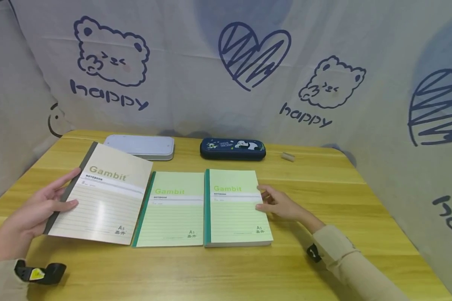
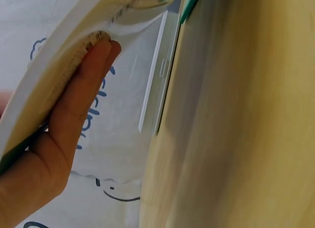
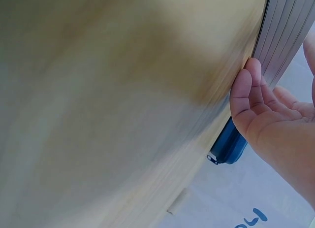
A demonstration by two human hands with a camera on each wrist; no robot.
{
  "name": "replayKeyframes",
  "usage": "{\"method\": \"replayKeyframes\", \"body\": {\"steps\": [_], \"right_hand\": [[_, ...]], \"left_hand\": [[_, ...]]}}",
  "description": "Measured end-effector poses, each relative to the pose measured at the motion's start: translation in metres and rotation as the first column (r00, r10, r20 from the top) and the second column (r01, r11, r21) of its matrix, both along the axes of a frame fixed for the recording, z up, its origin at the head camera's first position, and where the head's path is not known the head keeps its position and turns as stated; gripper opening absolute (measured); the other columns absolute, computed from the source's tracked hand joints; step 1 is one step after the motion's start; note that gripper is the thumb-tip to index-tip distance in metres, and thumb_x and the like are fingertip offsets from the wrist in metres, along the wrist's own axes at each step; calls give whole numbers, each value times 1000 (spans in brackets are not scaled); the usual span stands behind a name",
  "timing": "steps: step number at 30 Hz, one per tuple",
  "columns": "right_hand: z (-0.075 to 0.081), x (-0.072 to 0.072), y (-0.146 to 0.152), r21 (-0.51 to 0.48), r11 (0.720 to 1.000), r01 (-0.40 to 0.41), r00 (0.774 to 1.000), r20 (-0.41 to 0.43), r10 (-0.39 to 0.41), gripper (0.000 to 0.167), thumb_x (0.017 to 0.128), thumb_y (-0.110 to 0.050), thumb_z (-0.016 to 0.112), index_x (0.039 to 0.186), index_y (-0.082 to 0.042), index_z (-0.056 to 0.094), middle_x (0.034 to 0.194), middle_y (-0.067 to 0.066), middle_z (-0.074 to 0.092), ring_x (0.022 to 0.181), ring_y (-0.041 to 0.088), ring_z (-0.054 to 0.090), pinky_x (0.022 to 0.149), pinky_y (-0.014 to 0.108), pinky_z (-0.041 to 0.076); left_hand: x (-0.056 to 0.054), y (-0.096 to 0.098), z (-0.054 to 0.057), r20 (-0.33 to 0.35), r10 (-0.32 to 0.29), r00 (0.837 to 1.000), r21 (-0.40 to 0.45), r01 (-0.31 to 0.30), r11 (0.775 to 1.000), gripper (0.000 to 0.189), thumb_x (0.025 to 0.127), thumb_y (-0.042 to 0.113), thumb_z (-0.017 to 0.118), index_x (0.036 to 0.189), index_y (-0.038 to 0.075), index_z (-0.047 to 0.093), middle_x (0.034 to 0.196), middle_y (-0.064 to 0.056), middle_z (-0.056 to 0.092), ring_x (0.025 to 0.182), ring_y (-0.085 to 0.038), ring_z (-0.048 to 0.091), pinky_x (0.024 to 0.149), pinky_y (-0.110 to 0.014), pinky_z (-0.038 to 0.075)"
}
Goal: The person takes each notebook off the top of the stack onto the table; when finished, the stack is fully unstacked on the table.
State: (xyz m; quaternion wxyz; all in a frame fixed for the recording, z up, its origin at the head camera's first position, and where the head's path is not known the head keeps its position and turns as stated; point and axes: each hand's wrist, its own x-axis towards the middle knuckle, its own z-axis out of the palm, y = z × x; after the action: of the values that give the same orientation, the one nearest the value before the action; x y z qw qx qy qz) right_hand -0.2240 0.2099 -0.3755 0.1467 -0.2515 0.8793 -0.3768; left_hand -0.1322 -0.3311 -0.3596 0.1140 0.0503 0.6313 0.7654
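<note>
Over the desk (image 1: 226,274), the left hand (image 1: 41,210) pinches a notebook (image 1: 103,200), likely to hold it closed, and the right hand (image 1: 284,206) grips a stack (image 1: 235,217).

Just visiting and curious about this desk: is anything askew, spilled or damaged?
Only the dark-spined notebook looks askew: the left hand holds it at a slant, while the middle notebook and green-spined stack lie nearly straight. A small stub, too small to identify, lies right of the panda case. No spill or damage shows.
</note>
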Motion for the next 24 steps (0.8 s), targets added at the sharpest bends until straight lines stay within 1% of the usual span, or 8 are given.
{"method": "replayKeyframes", "body": {"steps": [6,9,12,15,17,19,21,24], "right_hand": [[0,0,0,-6,1000,-3,1000,3,3,60,87,-21,59,133,6,31,111,20,50,92,25,51,79,36,43],[-1,0,1,-6,1000,-5,1000,0,5,60,87,-21,59,132,6,31,111,20,51,92,25,52,78,36,43],[-1,0,0,-1,1000,-6,1000,-4,6,60,87,-22,59,132,5,31,111,20,51,92,25,52,79,36,43],[0,1,0,3,1000,-3,1000,-8,3,61,87,-23,60,132,5,31,110,19,51,92,25,52,79,37,43],[0,1,-1,3,1000,-1,1000,-5,1,61,86,-23,60,132,5,32,110,19,51,92,25,52,79,37,43],[1,2,-1,2,1000,1,1000,-1,-1,61,86,-23,60,132,5,31,110,20,51,92,25,52,79,37,43],[1,2,-2,2,1000,3,1000,3,-3,61,86,-23,60,132,5,31,111,20,51,92,24,52,78,36,43],[2,2,-2,2,1000,4,1000,6,-4,61,87,-23,59,132,5,31,111,20,51,91,24,52,78,36,43]], "left_hand": [[1,-6,-4,56,34,998,-61,-30,998,79,86,-12,43,143,34,13,98,11,58,76,-22,62,59,-37,51],[0,-7,-8,81,61,995,-135,-49,990,80,86,-10,46,143,35,12,96,13,56,75,-21,61,60,-37,51],[-2,-5,-10,84,95,992,-286,-67,956,80,86,-6,49,143,34,10,103,8,49,75,-19,59,61,-35,50],[-3,-1,-11,72,105,992,-414,-66,908,78,87,-3,49,143,30,5,117,-11,40,75,-18,59,62,-35,50],[-3,1,-12,66,101,993,-451,-61,890,77,88,-2,47,143,26,2,123,-22,31,76,-18,58,63,-35,49],[-3,4,-12,65,91,994,-459,-51,887,76,88,-2,46,143,23,0,128,-29,24,76,-18,58,62,-34,49],[-4,6,-12,69,85,994,-463,-43,885,75,89,-2,45,143,21,-1,129,-32,21,76,-17,57,63,-33,49],[-4,7,-11,50,63,997,-523,-27,852,72,89,-1,45,142,12,-2,134,-36,13,83,-18,51,65,-29,46]]}}
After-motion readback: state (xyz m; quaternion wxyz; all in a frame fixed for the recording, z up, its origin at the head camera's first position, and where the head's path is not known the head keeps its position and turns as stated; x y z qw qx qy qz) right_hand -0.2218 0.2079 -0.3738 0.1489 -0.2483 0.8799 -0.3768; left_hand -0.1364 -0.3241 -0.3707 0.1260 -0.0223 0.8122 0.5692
